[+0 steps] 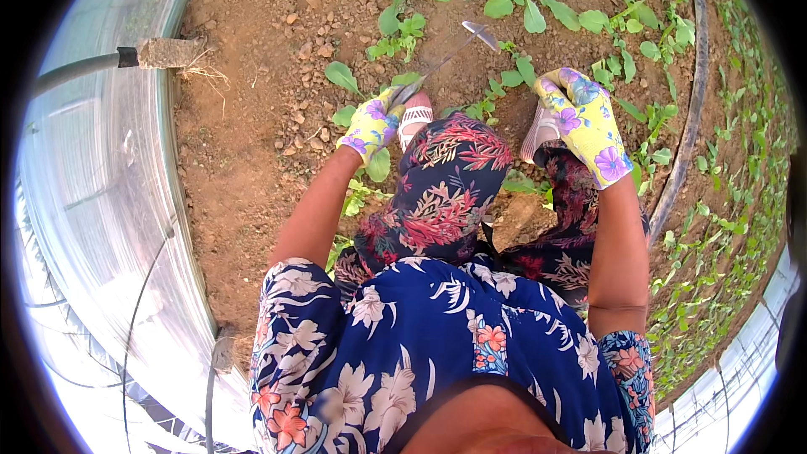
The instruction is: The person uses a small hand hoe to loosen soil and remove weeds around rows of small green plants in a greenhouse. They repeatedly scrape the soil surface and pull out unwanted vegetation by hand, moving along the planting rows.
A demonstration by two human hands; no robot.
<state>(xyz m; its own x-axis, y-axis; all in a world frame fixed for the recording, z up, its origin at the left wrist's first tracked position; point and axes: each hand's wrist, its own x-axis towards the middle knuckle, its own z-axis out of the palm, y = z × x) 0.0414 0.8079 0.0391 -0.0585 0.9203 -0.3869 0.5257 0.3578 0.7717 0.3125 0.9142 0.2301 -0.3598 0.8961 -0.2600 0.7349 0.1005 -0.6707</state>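
My left hand [372,124], in a yellow flowered glove, grips the handle of a small hand hoe [449,55] beside my shoe. The hoe's thin metal neck slants up and right, and its blade is over the soil between leafy seedlings. My right hand [583,120], in a matching glove, is above my other shoe with its fingers curled downward; the fingertips are partly hidden, and whether they hold anything cannot be told. Green seedlings [514,75] grow between my two hands. More broad-leaved plants [533,6] stand beyond the hoe's blade.
A dark hose [696,63] runs along the right side, with dense rows of small plants [737,202] past it. Translucent plastic sheeting [126,170] forms a wall at the left, where a pipe meets a block [167,52]. Loose clods lie on the brown soil [252,120].
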